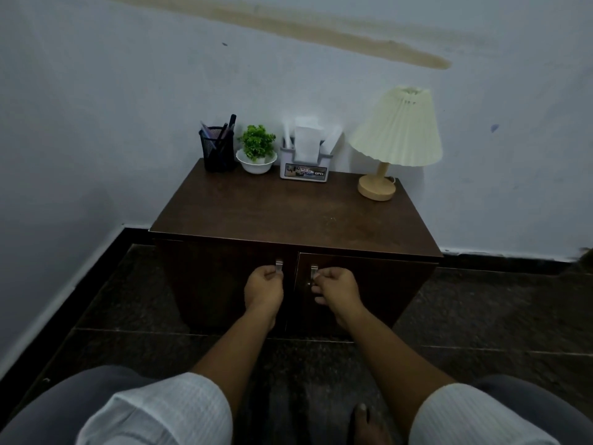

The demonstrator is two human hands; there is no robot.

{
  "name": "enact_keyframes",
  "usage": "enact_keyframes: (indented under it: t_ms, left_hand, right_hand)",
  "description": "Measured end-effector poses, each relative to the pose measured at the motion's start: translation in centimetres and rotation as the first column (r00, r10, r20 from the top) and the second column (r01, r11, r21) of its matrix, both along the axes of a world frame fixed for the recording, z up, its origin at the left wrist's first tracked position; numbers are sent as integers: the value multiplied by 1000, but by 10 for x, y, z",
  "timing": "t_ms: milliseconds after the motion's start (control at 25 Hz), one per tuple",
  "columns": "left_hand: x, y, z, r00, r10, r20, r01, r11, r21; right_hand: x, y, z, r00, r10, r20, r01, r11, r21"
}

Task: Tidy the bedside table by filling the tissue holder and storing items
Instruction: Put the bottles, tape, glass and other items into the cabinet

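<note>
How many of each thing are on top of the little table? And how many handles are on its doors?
Mesh pen holder: 1
Potted plant: 1
Tissue holder: 1
Lamp: 1
Door handles: 2
Total: 6

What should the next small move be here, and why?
Probably release both grips. The left hand holds the left door handle, the right hand the right door handle; the cabinet doors look shut, the tissue holder already shows tissues, and only a pen cup, plant and lamp share the top.
</note>
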State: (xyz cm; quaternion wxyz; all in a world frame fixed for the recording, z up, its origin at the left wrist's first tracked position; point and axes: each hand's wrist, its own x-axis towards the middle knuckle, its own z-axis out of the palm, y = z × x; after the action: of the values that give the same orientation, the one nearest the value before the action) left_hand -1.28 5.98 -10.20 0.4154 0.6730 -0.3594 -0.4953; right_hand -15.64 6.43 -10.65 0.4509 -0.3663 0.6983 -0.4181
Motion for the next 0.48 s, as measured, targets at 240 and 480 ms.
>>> enact_keyframes:
  t_ms: [240, 480]
  left_hand:
    - [11, -18, -13, 996, 38, 83, -32, 996, -78]
    - [13, -17, 6, 918, -85, 387, 106, 994, -32]
  right_hand:
    - [-3, -12, -14, 990, -104, -96, 96, 992, -88]
    - [-13, -9, 3, 883, 79, -463, -117, 992, -54]
